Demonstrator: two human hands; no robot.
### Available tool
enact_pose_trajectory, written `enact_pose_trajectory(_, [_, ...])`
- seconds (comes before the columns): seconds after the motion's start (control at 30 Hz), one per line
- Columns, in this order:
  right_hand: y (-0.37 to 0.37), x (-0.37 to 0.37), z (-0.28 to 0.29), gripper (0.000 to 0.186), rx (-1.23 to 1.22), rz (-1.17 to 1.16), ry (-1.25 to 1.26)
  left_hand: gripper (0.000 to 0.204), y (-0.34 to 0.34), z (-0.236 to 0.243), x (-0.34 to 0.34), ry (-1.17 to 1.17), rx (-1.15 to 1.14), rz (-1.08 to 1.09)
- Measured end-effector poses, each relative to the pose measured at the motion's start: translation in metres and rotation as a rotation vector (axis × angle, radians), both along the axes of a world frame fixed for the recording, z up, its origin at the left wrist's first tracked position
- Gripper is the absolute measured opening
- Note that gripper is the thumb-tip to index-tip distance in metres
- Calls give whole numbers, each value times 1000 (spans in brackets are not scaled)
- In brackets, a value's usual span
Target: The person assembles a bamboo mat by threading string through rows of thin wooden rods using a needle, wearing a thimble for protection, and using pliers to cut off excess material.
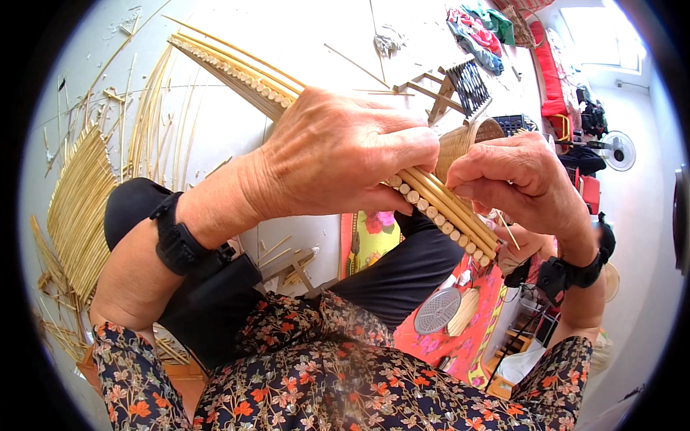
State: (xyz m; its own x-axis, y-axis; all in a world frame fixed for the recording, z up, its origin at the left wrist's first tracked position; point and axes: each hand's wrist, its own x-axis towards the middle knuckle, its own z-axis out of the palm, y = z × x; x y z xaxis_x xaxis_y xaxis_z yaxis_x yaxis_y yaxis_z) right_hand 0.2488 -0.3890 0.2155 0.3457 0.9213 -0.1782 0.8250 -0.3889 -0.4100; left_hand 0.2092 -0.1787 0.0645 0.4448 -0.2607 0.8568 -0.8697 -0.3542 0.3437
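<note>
Above the person's lap, the left hand (352,147) is clenched over a long, narrow panel of straw-yellow round sticks (444,208), its fingers wrapped across the panel's width. The panel slants from the upper left down to the right, passing beneath that hand, with a row of pale, round cut ends along its near edge. Just beside its lower end, the right hand (514,169) has thumb and forefinger brought close together; whether they grasp anything is impossible to tell. A thin, pale strip (508,230) hangs just below them.

Broad black straps circle both wrists, and past them come short sleeves of dark cloth printed with orange and beige leaves (136,377). Beneath the arms are legs in black trousers (399,276). On the white floor to the left lies a fanned mat of yellow sticks (83,212), near scattered slender strips. To the right, a grey oval perforated disc (437,310) rests on a red floral mat (424,348). Farther off stands a white round fan (620,151).
</note>
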Motion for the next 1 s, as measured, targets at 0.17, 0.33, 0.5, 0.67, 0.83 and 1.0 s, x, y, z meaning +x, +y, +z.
enact_pose_trajectory(0.17, [0, -1, 2, 8, -28, 31, -35, 41, 0, -1, -1, 6, -3, 5])
enact_pose_trajectory(0.33, [-6, -4, -4, 11, 6, 37, -100, 39, -1, -5, 1, -10, -5, -8])
enact_pose_trajectory(0.5, [-2, -5, 0, 12, -42, 77, -139, 39, 0, -6, 2, -7, -18, -11])
enact_pose_trajectory(0.67, [0, -11, 3, 13, -96, 66, -197, 38, 0, -5, 1, 7, -19, -14])
enact_pose_trajectory(0.83, [-1, -10, -4, 17, -24, 38, -132, 37, -2, -5, 2, -3, -38, -10])
enact_pose_trajectory(1.0, [-1, -11, -5, 20, -56, 7, -62, 36, -2, -7, 1, 3, -32, -20])
